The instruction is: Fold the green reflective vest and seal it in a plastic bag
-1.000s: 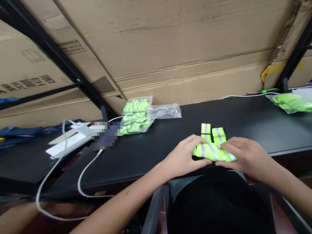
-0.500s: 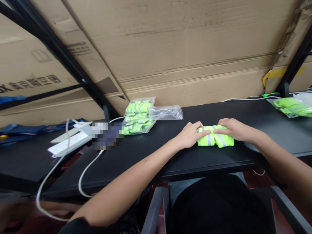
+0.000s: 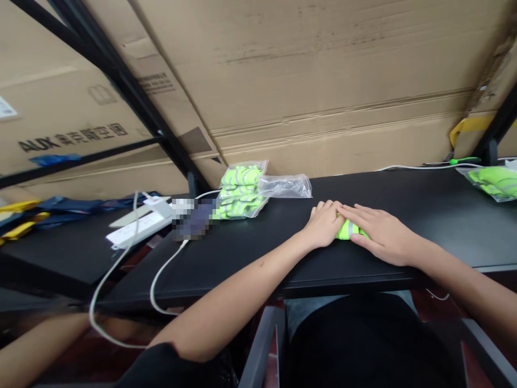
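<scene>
Both hands are pressing flat on one folded reflective band (image 3: 350, 229) lying on the black table (image 3: 258, 242). The band is showing only as a small strip of yellow-green with a grey stripe in the gap between the two hands; the rest is lying hidden under them.

The left hand (image 3: 324, 223) is covering the band's left end, fingers curled loosely over it, knuckles up. The right hand (image 3: 377, 233) is lying palm-down over the right part, fingers straight and close together, pointing left so the fingertips (image 3: 344, 212) are meeting the left hand's fingers over the middle of the band. Neither hand is pinching; both are bearing down from above.

Long axis of the band is running left to right, roughly parallel to the table's near edge. Both hands are touching it equally, one per end, so neither is nearer.

Beyond the left hand, well apart, a bag of packed bands (image 3: 241, 192) is resting against the cardboard wall (image 3: 323, 81), with an empty clear bag (image 3: 286, 186) just beside it. Another filled bag (image 3: 493, 182) is lying far out past the right hand. A power strip (image 3: 137, 226) is sitting farther left.
</scene>
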Available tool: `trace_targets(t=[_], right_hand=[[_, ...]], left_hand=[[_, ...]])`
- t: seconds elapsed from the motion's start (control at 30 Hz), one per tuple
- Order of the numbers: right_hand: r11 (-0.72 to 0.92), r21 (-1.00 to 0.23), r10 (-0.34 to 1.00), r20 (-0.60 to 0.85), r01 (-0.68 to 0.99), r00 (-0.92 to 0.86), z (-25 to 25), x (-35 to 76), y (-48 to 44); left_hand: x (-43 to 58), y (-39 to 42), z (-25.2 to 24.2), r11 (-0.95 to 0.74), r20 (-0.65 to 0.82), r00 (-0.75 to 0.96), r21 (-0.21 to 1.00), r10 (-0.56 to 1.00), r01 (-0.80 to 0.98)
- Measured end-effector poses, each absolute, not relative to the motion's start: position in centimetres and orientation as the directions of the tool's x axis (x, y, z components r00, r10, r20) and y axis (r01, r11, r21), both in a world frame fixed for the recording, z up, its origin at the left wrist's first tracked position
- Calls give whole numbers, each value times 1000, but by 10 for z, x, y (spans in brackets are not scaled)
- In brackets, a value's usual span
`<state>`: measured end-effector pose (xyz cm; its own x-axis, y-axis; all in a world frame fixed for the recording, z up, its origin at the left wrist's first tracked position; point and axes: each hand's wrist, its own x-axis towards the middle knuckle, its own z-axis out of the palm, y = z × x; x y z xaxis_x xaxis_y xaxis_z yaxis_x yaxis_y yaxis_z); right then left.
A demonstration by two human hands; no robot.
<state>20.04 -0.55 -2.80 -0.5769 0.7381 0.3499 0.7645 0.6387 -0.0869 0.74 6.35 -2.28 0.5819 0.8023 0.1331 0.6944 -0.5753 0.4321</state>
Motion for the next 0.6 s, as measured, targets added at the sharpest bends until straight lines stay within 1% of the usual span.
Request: trace_targets(t=[0.1,0.17,0.27,0.33,0.5,0.57,0.6], right_hand=[[621,-31,741,348,783,-574,-32,201,-1],[599,-15,754,348,800,-558,-34,204,5],[595,-5,754,350,804,-556,-34,209,12],[596,-13,756,346,803,-555,-32,211,13],[563,-56,799,292,825,-525,-19,217,16],[555,-46,799,307,831,-517,-15,221,23],[567,-21,781,332,824,-529,-13,223,28]], left_hand=[[3,61,-21,-638,169,643,453,747,623],[-2,58,-19,-717,221,713,455,665,528],[-10,53,-16,-838,263,823,383,503,389],[-13,50,-15,-870,248,860,347,446,351],[-12,55,-11,-855,230,854,365,467,369],[-11,58,-10,-827,243,827,409,507,387],[-11,60,-10,-809,252,812,442,526,387]])
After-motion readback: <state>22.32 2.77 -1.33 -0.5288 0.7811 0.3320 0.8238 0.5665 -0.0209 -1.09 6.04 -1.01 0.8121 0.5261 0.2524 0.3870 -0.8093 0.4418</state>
